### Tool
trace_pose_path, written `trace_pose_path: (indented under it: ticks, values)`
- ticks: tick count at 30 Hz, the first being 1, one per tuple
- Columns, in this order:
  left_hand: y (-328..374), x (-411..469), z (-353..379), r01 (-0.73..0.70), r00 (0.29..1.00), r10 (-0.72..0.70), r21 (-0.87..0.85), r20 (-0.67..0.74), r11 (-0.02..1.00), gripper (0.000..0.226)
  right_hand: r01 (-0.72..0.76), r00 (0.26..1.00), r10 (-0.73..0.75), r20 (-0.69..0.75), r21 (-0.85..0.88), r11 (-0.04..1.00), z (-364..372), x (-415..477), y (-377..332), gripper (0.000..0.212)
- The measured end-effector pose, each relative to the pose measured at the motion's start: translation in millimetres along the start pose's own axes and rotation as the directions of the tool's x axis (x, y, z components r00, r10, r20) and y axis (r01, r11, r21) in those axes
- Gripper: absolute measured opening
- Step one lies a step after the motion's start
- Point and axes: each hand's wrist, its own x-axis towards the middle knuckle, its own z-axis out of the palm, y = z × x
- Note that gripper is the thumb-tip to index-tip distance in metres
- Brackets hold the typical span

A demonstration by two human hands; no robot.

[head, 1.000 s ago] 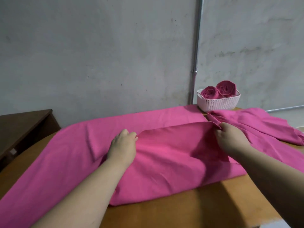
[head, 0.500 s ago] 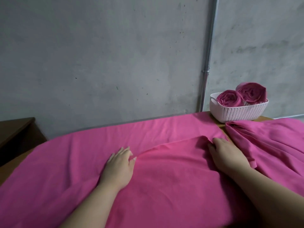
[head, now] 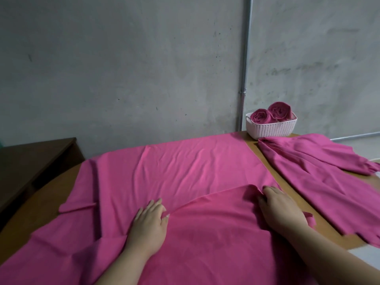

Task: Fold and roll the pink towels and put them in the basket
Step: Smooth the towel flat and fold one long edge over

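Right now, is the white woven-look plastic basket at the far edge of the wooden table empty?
No, the white woven-look plastic basket holds two rolled pink towels, whose ends stand above its rim.

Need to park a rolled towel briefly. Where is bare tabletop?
Bare table shows at the left corner beside the dark cabinet, and in a narrow strip between the spread towel and the second towel. The middle is crowded: left hand and right hand on the spread towel.
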Motion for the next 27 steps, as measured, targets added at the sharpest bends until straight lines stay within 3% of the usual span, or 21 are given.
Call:
trace_pose_path:
  ticks: [4, 7, 11, 13, 16, 20, 27]
  values:
    - [10.9, -34.8, -7.0, -0.009, 0.999, 0.008, 0.025, 0.039, 1.000, 0.034, -0.020, 1.000, 0.019, -0.022, -0.036, 0.999, -8.0, -40.3, 10.0, 0.017]
    - [15.5, -45.5, -10.4, -0.032, 0.998, 0.032, 0.011, 0.052, 0.999, 0.025, -0.031, 0.999, 0.029, -0.043, -0.061, 0.998, -12.0, -56.7, 13.7, 0.016]
    - [19.2, -40.4, -20.7, -0.034, 0.998, 0.035, -0.021, 0.053, 0.999, 0.019, -0.104, 0.995, 0.103, -0.010, -0.088, 0.991, -21.6, -52.3, 8.1, 0.033]
    - [28.0, -27.8, -34.9, -0.010, 1.000, 0.010, -0.017, 0.003, 1.000, 0.025, -0.159, 0.987, 0.159, -0.022, -0.014, 0.987, -29.4, -38.4, 2.2, 0.032]
    - [48.9, 8.6, -59.7, -0.041, 0.995, 0.046, 0.060, -0.092, 0.997, 0.031, -0.198, 0.974, 0.206, -0.098, 0.091, 0.976, -45.1, -6.8, -4.1, 0.031]
    - [59.4, 82.4, -71.2, -0.128, 0.981, 0.151, 0.173, -0.123, 0.977, 0.019, -0.222, 0.959, 0.242, -0.145, 0.145, 0.964, -56.8, 50.8, -7.8, 0.034]
    - [31.0, 215.2, -8.8, -0.114, 0.985, 0.138, 0.210, -0.104, 0.971, 0.017, -0.206, 0.960, 0.227, -0.165, 0.134, 0.969, -8.8, 155.2, -7.0, 0.037]
